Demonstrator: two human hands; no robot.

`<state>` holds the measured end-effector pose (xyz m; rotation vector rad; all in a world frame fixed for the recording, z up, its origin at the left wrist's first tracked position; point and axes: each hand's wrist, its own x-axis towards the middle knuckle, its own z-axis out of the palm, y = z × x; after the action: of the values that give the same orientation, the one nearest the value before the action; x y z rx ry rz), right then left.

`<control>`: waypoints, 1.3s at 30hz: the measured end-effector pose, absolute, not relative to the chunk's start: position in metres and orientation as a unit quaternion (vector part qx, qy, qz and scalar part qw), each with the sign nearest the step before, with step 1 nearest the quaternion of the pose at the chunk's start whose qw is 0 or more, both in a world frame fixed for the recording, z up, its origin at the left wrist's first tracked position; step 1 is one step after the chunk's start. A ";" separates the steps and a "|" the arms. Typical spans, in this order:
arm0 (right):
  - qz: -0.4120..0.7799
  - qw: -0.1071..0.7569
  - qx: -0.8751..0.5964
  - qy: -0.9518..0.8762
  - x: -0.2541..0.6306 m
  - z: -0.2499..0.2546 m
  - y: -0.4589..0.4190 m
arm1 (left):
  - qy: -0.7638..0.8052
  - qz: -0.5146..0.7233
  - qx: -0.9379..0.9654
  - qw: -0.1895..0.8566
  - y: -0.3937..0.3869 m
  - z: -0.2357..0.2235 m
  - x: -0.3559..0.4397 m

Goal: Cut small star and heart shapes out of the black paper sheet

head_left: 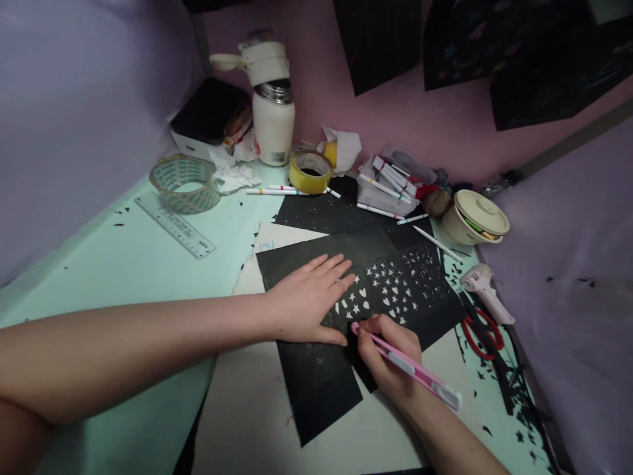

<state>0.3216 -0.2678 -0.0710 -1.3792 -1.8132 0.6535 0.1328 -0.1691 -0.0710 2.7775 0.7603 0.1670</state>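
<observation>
My left hand (311, 300) lies flat with fingers spread on a sheet of black paper (316, 389). Star, heart and bar-shaped holes are cut through the sheet, showing white beneath. In my right hand (390, 349) is a pink craft knife (415, 369), gripped like a pen. Its front end meets the paper just right of my left thumb; the blade itself is too small to make out. Under the black paper sits a pale board (247, 409) on the mint-green table.
Behind are a clear ruler (175, 224), tape rolls (185, 185) (310, 173), a white bottle (274, 125), markers (378, 211) and a lidded tub (475, 218). On the right lie red-handled scissors (482, 335), a glue gun (487, 293) and black paper scraps (519, 422).
</observation>
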 end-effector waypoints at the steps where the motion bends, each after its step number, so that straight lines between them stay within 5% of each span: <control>1: 0.250 0.376 -0.538 -0.711 0.322 -0.072 -0.268 | 0.261 0.057 0.955 0.129 -0.169 -0.071 0.133; 10: 0.144 0.346 -0.501 -0.780 0.317 -0.073 -0.269 | 0.265 0.047 0.954 0.132 -0.169 -0.070 0.133; 39: 0.227 0.364 -0.549 -0.718 0.318 -0.071 -0.270 | 0.265 0.052 0.954 0.132 -0.169 -0.072 0.133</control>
<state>0.3178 -0.2703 -0.0714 -1.4130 -1.8469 0.5834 0.1332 -0.1693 -0.0717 2.7691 0.7684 0.1498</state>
